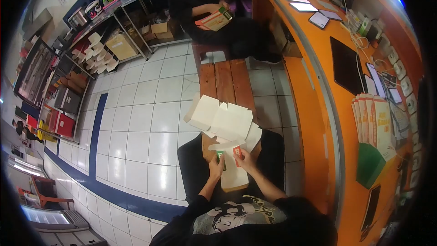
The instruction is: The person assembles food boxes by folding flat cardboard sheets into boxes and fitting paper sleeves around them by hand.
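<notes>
A partly folded cardboard food box (235,177), with pale inner faces, lies over my lap and the end of the wooden bench. My left hand (215,167) is closed on its green side, and my right hand (246,161) grips the red side opposite. Between the hands, the box's far flap (223,146) is raised. Just beyond, unfolded box blanks (231,120) lie overlapping on the wooden bench (226,79), pale side up. My fingertips inside the folds are partly hidden.
Across the bench, a seated co-worker holds a similar red and green box (215,19). On the right, an orange counter (314,48) carries phones (304,7), a black tablet (347,66) and a fan of printed boxes (374,132). Shelves with folded cartons (96,54) stand left.
</notes>
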A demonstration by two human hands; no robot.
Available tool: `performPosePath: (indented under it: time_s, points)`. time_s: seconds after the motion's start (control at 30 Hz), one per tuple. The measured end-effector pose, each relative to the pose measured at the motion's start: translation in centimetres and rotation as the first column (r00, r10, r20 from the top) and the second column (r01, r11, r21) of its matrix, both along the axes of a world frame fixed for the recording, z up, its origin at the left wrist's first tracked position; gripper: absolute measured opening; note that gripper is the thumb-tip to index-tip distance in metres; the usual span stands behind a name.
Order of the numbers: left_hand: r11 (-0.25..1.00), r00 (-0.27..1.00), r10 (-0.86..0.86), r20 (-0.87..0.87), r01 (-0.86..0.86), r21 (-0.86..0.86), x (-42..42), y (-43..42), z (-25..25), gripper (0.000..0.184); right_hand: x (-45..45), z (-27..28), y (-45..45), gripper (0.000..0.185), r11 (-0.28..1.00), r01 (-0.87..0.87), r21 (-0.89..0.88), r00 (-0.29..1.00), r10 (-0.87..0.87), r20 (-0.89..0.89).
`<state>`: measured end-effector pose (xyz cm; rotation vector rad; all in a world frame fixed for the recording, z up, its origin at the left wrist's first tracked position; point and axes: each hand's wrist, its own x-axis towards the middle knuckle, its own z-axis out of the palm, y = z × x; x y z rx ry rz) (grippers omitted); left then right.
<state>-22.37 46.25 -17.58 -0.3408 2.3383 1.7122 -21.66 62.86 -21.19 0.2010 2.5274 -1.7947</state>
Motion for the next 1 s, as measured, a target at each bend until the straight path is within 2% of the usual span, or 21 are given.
performPosePath:
  time_s: [0.1,0.17,0.3,0.37,0.47,0.6,0.67,0.7,0.77,0.8,0.87,0.9,0.97,1.0]
  points:
    - [1.0,0.999,-0.018,0.051,0.019,-0.005,-0.1,0.2,0.1,0.039,0.0,0.5,0.1,0.024,1.0,0.012,0.025,1.0,-0.012,-0.001]
    - [1.0,0.997,-0.028,-0.075,0.028,-0.001,-0.1,0.6,0.1,0.039,0.1,0.5,0.1,0.024,0.994,0.019,-0.108,1.0,-0.016,0.023]
    - [0.999,0.992,-0.05,-0.116,0.048,-0.021,0.1,1.0,0.2,0.04,0.1,-0.6,0.4,0.025,0.992,0.03,-0.124,0.999,-0.025,0.046]
    - [0.998,0.995,-0.059,-0.075,0.059,-0.004,0.1,0.9,0.3,0.04,0.0,-1.1,0.2,0.024,0.979,0.04,-0.202,0.999,-0.032,0.044]
    - [0.999,0.999,-0.025,-0.046,0.027,0.023,0.0,0.9,0.3,0.037,-0.1,-0.6,-0.1,0.023,0.99,0.062,-0.126,0.998,-0.061,0.008]
    - [0.998,0.997,-0.01,-0.071,0.015,0.062,-0.2,0.8,-0.4,0.035,0.0,0.5,0.1,0.023,0.986,0.061,-0.153,0.998,-0.063,-0.004]
    - [0.997,0.993,-0.055,-0.102,0.049,-0.057,-0.4,0.9,-0.3,0.033,0.0,1.0,0.1,0.025,0.981,0.087,-0.173,0.996,-0.09,-0.013]
    - [0.997,0.993,-0.055,-0.1,0.05,-0.054,-0.3,1.1,0.1,0.033,0.2,1.6,0.2,0.025,0.982,0.088,-0.17,0.996,-0.091,-0.011]
    - [0.999,0.998,-0.006,-0.063,0.008,0.039,0.0,1.4,0.6,0.031,0.5,2.8,0.4,0.025,0.994,0.091,-0.06,0.995,-0.093,-0.023]
    - [0.999,0.998,-0.009,-0.062,0.012,0.039,0.0,1.3,-0.1,0.031,0.5,2.8,0.4,0.025,0.994,0.095,-0.06,0.995,-0.096,-0.022]
    - [0.998,0.98,0.032,-0.196,-0.021,0.061,-0.2,1.2,-0.5,0.028,0.4,3.3,0.3,0.024,0.997,0.079,0.012,0.991,-0.078,-0.109]
    - [0.998,0.981,0.016,-0.191,-0.004,0.063,0.0,1.2,-0.4,0.028,0.5,3.5,0.4,0.024,0.995,0.096,0.015,0.99,-0.094,-0.105]
    - [0.998,0.983,0.052,-0.176,-0.048,0.029,-0.1,1.0,0.1,0.026,0.7,4.0,1.1,0.017,0.976,0.059,0.21,0.989,-0.029,-0.142]
    - [0.98,0.981,0.127,-0.15,-0.1,0.174,-0.2,0.8,-1.4,0.024,0.8,4.8,1.7,0.017,0.971,0.094,0.22,0.989,-0.065,-0.136]
